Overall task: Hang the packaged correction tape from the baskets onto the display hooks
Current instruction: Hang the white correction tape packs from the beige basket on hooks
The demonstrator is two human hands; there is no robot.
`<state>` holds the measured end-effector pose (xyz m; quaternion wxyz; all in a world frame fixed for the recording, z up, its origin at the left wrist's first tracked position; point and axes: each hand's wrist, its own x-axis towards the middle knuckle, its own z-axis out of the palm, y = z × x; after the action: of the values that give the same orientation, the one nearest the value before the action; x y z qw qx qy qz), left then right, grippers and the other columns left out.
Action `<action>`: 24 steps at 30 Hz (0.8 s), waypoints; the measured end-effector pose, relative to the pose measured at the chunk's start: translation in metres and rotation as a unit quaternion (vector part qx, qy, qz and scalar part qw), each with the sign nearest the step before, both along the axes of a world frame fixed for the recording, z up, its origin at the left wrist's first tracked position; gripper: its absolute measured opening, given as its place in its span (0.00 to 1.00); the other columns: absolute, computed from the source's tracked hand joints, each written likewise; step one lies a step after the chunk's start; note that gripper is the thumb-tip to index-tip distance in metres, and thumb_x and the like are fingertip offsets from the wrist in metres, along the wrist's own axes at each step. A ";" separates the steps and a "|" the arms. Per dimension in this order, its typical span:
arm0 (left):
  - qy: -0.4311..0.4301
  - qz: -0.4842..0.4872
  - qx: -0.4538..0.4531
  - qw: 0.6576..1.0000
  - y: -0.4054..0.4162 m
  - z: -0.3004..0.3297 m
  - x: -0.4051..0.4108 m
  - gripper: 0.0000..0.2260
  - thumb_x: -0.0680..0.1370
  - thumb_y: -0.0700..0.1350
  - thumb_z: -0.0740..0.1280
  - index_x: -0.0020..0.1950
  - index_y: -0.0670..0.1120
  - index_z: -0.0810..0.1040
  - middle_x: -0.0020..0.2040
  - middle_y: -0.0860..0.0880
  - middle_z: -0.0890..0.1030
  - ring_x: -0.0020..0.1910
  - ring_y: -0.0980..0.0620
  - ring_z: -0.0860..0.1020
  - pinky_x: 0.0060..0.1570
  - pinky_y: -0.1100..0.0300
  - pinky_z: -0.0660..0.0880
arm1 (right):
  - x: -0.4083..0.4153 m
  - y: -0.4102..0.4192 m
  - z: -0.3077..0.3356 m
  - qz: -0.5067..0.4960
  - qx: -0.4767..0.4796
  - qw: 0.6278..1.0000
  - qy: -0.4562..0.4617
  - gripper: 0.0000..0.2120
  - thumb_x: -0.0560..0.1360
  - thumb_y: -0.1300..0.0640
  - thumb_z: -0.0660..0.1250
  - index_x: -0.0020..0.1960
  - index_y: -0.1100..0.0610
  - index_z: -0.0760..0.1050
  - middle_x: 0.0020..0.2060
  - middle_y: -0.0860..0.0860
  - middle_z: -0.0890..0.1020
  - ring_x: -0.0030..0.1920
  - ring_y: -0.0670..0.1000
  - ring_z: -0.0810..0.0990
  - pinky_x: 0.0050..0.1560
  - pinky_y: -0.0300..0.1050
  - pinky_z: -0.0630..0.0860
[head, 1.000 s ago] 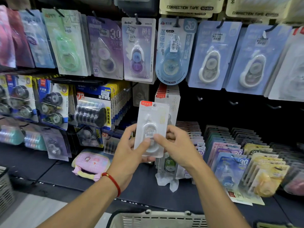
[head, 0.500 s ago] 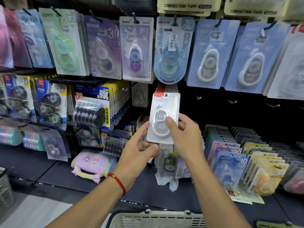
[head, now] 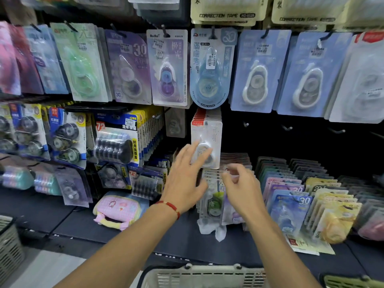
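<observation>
Blue carded tapes (head: 209, 67) hung above; the white blister-packed correction tape (head: 206, 140) hung under the spread left hand's (head: 185, 179) fingertips, right hand (head: 241, 188) loosely curled, empty, just below.

A cream card (head: 225, 11) at the rack's top edge is reading "CORRECTION TAPE NO-6320"; a purple pack (head: 169, 67) is showing "BoBo"; a blue-yellow pack (head: 118, 140) is displaying "72".
</observation>
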<state>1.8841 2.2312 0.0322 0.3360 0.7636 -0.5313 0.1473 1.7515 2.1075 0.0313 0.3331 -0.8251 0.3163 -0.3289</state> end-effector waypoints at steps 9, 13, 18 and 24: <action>-0.072 0.052 0.121 0.989 -0.028 0.004 0.014 0.39 0.75 0.41 0.71 0.84 0.54 0.59 0.85 0.51 0.38 0.85 0.45 0.44 0.68 0.44 0.76 | -0.043 0.000 -0.012 0.027 -0.031 0.996 0.081 0.10 0.84 0.53 0.64 0.63 0.52 0.79 0.59 0.49 0.77 0.48 0.48 0.81 0.54 0.47 0.77; -0.083 0.035 0.109 0.990 -0.011 -0.003 0.007 0.38 0.75 0.40 0.69 0.84 0.54 0.60 0.86 0.50 0.42 0.85 0.43 0.49 0.73 0.46 0.71 | -0.064 0.002 -0.020 0.048 -0.061 0.989 0.129 0.09 0.84 0.54 0.63 0.61 0.50 0.79 0.56 0.47 0.77 0.51 0.49 0.82 0.56 0.50 0.78; 0.034 0.100 0.203 0.973 0.042 -0.072 -0.020 0.34 0.79 0.43 0.67 0.83 0.55 0.59 0.85 0.48 0.53 0.82 0.43 0.55 0.71 0.44 0.72 | -0.096 0.004 -0.053 0.068 -0.071 0.963 0.251 0.10 0.83 0.53 0.65 0.62 0.53 0.80 0.58 0.51 0.81 0.57 0.52 0.82 0.60 0.50 0.77; 0.120 0.186 0.366 0.904 0.128 -0.178 -0.084 0.31 0.79 0.48 0.67 0.81 0.58 0.61 0.85 0.50 0.51 0.83 0.44 0.50 0.76 0.40 0.62 | -0.170 0.008 -0.131 0.057 -0.030 0.890 0.451 0.19 0.82 0.50 0.66 0.70 0.54 0.74 0.70 0.54 0.76 0.70 0.58 0.76 0.67 0.52 0.74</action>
<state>1.8000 2.3588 -0.1455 0.0611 0.9299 -0.3513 -0.0904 1.5813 2.1154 -0.0997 0.1481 -0.9107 0.3752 0.0890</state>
